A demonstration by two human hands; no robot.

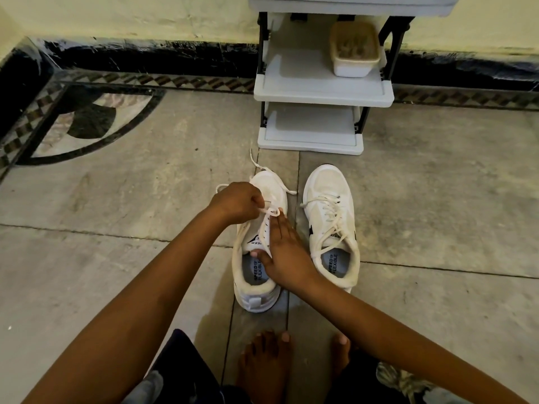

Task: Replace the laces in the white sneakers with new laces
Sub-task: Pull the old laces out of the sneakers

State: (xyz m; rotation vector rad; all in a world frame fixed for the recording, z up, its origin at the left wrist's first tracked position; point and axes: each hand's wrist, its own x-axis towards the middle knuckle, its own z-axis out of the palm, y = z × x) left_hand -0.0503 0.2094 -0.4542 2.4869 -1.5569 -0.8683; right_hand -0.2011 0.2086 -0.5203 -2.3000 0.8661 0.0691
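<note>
Handled sneaker [268, 182]: tongue and most eyelets hidden beneath the flat right hand [284, 252]; insole print partly covered by its thumb. Lace [272, 212]: the pinched stretch is lost inside the curled fingers of the left hand [236, 204]. Shelf rack [320, 91]: top tier cut by the upper edge. Container [354, 52] on the rack: contents too blurred to tell. Bare feet [262, 365]: heels out of sight at the lower edge.

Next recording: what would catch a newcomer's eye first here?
Two hands meet over one white sneaker on the floor: the left hand pinches its lace toward the toe, and the right hand lies flat on its upper. Right of it stands the second sneaker, laced with loose ends, and behind both a grey shelf rack against the wall.
</note>
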